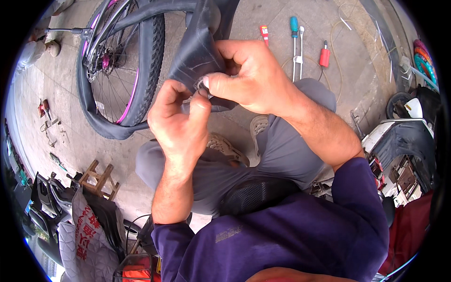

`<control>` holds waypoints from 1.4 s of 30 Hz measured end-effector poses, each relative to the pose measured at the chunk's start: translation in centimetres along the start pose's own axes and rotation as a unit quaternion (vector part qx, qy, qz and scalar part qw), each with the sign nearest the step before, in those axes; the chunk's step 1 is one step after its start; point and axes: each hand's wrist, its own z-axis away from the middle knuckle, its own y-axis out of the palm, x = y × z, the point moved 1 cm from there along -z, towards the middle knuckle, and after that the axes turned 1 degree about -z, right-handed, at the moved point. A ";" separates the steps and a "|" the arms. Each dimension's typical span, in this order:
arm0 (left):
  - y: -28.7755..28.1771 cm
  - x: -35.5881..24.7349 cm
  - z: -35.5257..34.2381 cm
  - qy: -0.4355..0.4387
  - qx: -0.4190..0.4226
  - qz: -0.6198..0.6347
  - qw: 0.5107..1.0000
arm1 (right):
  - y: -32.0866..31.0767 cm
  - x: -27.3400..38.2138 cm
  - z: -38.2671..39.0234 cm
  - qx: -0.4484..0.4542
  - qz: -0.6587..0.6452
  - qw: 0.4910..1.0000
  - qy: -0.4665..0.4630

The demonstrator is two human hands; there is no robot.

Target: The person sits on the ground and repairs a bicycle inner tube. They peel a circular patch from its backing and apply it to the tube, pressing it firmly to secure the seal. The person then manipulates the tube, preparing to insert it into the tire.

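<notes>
A black rubber inner tube [197, 54] hangs flat and creased between my hands. My left hand [178, 115] pinches its lower edge from the left, fingers curled and thumb pressed up. From the right, my right hand [251, 77] grips the same edge, its thumb laid across the rubber. Between the two thumbs sits a small, shiny, roundish spot; its kind is too small to tell, and the fingertips partly cover it. Just left of my hands is a bicycle wheel [110, 70] with a knobby tyre [152, 61] and a pink rim, and more tube loops around it.
On the pavement at the far right lie a teal-handled screwdriver [294, 27], a metal wrench [301, 35], a red-handled tool [324, 56] and a small red tube [264, 34]. A wooden stool [99, 178] stands at left. Scooter parts [399, 136] are at right.
</notes>
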 end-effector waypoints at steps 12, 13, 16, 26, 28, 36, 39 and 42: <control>-0.8 -4.3 -3.8 0.032 -0.027 0.029 0.999 | 0.3 3.0 -2.9 0.029 0.047 0.996 -0.064; -1.2 -4.3 -4.1 0.038 -0.006 0.013 0.999 | 0.3 3.1 -3.1 0.015 0.031 0.996 -0.080; -1.6 -3.7 -4.5 0.064 0.008 -0.026 0.998 | -0.4 4.2 -2.7 0.050 0.087 0.995 0.000; -1.3 -1.8 -4.4 0.083 -0.007 -0.015 0.996 | 0.0 2.0 -2.4 0.017 0.030 0.998 -0.054; -1.6 -1.5 -4.5 0.072 -0.004 -0.028 0.997 | -0.1 2.0 -2.5 0.017 0.052 0.997 -0.057; -1.2 -2.1 -4.4 0.065 0.011 0.013 0.998 | -0.5 1.6 -2.6 0.014 -0.055 0.996 -0.074; -0.9 -1.8 -4.5 0.068 0.017 0.012 0.997 | -0.3 1.3 -2.4 0.021 -0.025 0.994 -0.102; -0.9 -1.9 -4.4 0.070 0.028 -0.021 0.997 | -0.4 1.3 -2.3 0.008 0.038 0.994 -0.100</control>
